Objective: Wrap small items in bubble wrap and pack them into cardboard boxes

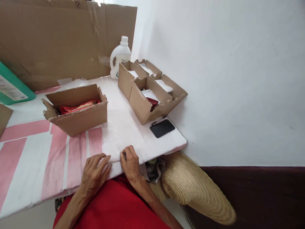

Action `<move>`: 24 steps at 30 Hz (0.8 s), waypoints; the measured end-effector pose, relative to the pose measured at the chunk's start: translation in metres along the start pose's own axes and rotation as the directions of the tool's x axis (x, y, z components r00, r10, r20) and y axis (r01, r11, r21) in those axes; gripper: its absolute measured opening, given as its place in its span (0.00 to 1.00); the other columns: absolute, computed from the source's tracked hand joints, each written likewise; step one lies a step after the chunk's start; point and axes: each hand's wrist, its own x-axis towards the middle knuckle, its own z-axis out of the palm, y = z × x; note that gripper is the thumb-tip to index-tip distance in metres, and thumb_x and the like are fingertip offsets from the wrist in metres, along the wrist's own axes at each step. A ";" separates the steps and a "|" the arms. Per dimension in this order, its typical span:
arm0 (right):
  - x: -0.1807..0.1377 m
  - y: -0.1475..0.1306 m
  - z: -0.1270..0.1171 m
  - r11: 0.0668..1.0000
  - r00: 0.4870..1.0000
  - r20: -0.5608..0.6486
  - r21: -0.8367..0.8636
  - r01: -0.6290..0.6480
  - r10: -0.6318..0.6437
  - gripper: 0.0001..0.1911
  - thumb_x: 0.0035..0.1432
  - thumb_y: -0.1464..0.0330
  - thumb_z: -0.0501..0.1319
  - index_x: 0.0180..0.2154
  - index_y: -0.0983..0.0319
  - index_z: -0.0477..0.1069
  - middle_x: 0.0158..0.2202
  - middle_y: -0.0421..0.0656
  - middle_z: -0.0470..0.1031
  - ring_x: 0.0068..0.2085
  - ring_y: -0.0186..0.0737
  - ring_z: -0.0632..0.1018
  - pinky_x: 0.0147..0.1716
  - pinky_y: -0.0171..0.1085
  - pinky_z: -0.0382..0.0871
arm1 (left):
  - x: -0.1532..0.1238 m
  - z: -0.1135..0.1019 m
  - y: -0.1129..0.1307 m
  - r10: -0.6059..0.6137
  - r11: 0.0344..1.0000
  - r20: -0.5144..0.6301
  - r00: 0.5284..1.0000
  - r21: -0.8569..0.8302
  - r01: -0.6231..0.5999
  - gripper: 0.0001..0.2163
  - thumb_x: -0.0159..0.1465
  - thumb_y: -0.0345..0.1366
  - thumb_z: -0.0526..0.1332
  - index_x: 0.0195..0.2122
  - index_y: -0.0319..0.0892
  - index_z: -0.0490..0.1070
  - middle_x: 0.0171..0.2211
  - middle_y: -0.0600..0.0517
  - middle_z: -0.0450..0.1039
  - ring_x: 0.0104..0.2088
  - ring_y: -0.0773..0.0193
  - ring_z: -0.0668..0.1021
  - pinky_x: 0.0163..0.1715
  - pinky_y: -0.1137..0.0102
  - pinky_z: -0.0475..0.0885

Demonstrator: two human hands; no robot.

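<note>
A clear bubble-wrap sheet (111, 143) lies flat on the table near its front edge. My left hand (94, 171) rests on the sheet's near left corner with fingers stretched out and lying flat. My right hand (130, 162) is at the sheet's near right edge, its fingers curled and pinching the edge. An open cardboard box (78, 119) holding red packets (76, 107) stands just beyond the sheet to the left.
Several small open cardboard boxes (143, 106) with white padding stand at the back right by the wall. A black phone (162, 128) lies near the table's right corner. A white bottle (119, 57) stands behind. A straw hat (195, 190) hangs below the table edge.
</note>
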 end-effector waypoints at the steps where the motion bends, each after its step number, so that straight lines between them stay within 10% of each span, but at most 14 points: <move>1: 0.001 0.000 -0.001 1.000 1.000 0.002 0.009 -0.003 0.003 0.08 0.64 0.75 0.55 0.33 0.58 0.65 0.35 0.42 0.68 0.34 0.41 0.73 0.36 0.38 0.72 | -0.001 0.001 -0.001 0.065 0.998 0.051 0.997 0.007 -0.066 0.16 0.66 0.33 0.62 0.55 0.43 0.70 0.49 0.44 0.76 0.49 0.54 0.77 0.49 0.62 0.71; 6: 0.002 0.006 -0.021 0.982 0.985 0.066 0.112 0.150 -0.158 0.19 0.62 0.71 0.62 0.55 0.61 0.65 0.52 0.52 0.71 0.52 0.49 0.75 0.51 0.47 0.73 | -0.003 0.012 -0.013 0.120 0.993 0.139 0.983 -0.009 -0.120 0.18 0.69 0.29 0.56 0.60 0.41 0.67 0.51 0.43 0.76 0.51 0.56 0.77 0.48 0.64 0.72; 12: 0.016 0.024 -0.037 0.883 0.826 0.329 0.061 0.466 -0.459 0.34 0.56 0.69 0.65 0.63 0.63 0.62 0.64 0.54 0.66 0.68 0.56 0.61 0.65 0.56 0.61 | 0.007 0.015 -0.027 0.100 0.989 0.123 0.987 -0.126 -0.084 0.18 0.67 0.27 0.54 0.57 0.42 0.70 0.47 0.44 0.77 0.46 0.58 0.78 0.46 0.64 0.75; 20: 0.032 0.027 -0.034 0.871 0.853 0.217 0.261 0.417 -0.474 0.11 0.63 0.72 0.59 0.46 0.60 0.74 0.43 0.46 0.80 0.47 0.45 0.77 0.49 0.46 0.73 | 0.024 -0.014 -0.021 -0.078 0.907 0.217 0.973 -0.391 0.160 0.09 0.68 0.35 0.56 0.43 0.45 0.76 0.37 0.49 0.80 0.40 0.60 0.80 0.41 0.66 0.75; 24: 0.017 0.022 -0.033 0.907 0.913 0.188 0.297 0.299 -0.362 0.09 0.67 0.70 0.57 0.34 0.59 0.74 0.33 0.43 0.77 0.39 0.43 0.75 0.41 0.42 0.71 | 0.022 -0.021 -0.012 -0.271 0.714 0.413 0.869 -0.519 0.469 0.11 0.68 0.44 0.57 0.40 0.45 0.77 0.34 0.52 0.80 0.35 0.63 0.80 0.36 0.71 0.74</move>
